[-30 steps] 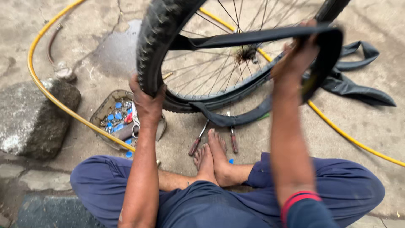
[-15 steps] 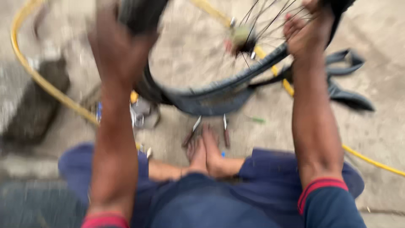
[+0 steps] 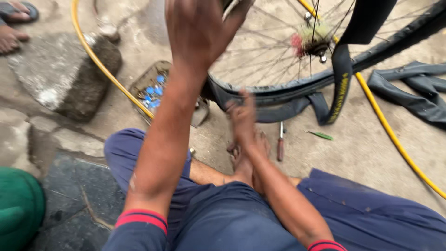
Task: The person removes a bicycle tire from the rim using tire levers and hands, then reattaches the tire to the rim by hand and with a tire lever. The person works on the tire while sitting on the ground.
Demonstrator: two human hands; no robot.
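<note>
Low in the middle of the frame, your right hand (image 3: 242,118) reaches with fingers loosely spread toward the black tyre (image 3: 278,95), though blur hides whether it touches. Just beyond it, a screwdriver (image 3: 280,143) lies on the concrete floor (image 3: 362,148). At the top centre, your left hand (image 3: 197,30) curls over the bicycle wheel (image 3: 278,51) rim, seemingly gripping it.

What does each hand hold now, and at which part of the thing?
The left hand grips the bicycle wheel at its upper rim. The right hand reaches to the tyre at the wheel's lower edge; a real grip cannot be told.
</note>
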